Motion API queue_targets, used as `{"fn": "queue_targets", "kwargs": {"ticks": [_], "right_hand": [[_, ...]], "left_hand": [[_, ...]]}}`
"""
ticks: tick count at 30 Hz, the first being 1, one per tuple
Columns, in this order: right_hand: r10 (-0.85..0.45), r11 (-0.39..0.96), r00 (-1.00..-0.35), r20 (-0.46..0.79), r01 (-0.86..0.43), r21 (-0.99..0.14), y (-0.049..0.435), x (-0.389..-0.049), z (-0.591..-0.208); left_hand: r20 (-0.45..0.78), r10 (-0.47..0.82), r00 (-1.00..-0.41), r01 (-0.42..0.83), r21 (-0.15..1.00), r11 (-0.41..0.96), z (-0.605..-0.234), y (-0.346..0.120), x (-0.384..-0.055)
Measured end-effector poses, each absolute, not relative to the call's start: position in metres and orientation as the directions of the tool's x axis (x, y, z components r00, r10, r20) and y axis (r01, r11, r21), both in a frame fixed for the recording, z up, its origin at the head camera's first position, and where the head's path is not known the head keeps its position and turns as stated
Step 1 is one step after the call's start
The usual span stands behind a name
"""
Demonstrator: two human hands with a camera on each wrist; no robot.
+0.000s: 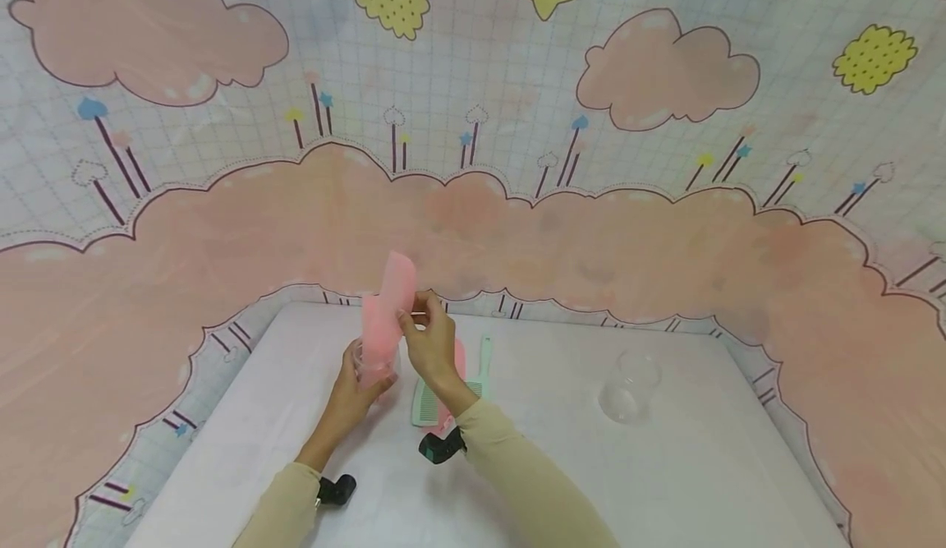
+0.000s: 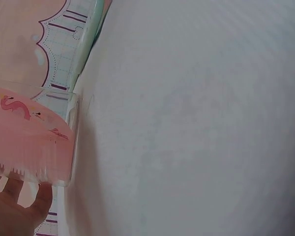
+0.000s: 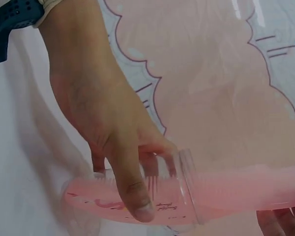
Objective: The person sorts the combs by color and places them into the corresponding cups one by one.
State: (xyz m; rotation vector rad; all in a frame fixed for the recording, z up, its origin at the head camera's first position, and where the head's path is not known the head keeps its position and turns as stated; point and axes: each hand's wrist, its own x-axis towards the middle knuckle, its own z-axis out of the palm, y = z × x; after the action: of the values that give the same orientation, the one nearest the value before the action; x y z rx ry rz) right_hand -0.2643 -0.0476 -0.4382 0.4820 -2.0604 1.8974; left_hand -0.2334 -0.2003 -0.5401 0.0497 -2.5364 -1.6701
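Note:
My left hand [image 1: 353, 392] grips a clear plastic cup [image 1: 359, 357] near the back left of the table. A pink comb [image 1: 392, 295] stands in it, its upper end rising well above the rim. Flamingo prints show on the comb [image 2: 19, 118] through the cup wall in the left wrist view. My right hand [image 1: 433, 347] pinches the comb's upper part between thumb and fingers. In the right wrist view, the left hand [image 3: 125, 147] wraps the cup [image 3: 188, 182], while the right hand's fingers [image 3: 280, 221] hold the comb's far end.
Mint green comb pieces [image 1: 424, 405] lie on the white table [image 1: 547, 466], partly under the right forearm, with a pink item [image 1: 461, 357] among them. Another clear plastic container [image 1: 624, 400] is to the right. A patterned cloth [image 1: 517, 244] hangs behind the table.

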Motion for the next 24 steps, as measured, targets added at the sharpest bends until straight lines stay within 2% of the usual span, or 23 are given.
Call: {"fn": "queue_targets", "kwargs": {"ticks": [9, 24], "right_hand": [[-0.077, 0.196, -0.901, 0.426, -0.433, -0.88, -0.056, -0.263, -0.449], [-0.102, 0.235, -0.913, 0.395, -0.408, -0.882, -0.065, -0.257, -0.464]], "left_hand": [[0.076, -0.09, -0.993, 0.037, 0.924, 0.381, -0.539, -0.201, -0.234], [0.122, -0.093, -0.988, 0.079, 0.924, 0.375, -0.544, -0.199, -0.23]]}}
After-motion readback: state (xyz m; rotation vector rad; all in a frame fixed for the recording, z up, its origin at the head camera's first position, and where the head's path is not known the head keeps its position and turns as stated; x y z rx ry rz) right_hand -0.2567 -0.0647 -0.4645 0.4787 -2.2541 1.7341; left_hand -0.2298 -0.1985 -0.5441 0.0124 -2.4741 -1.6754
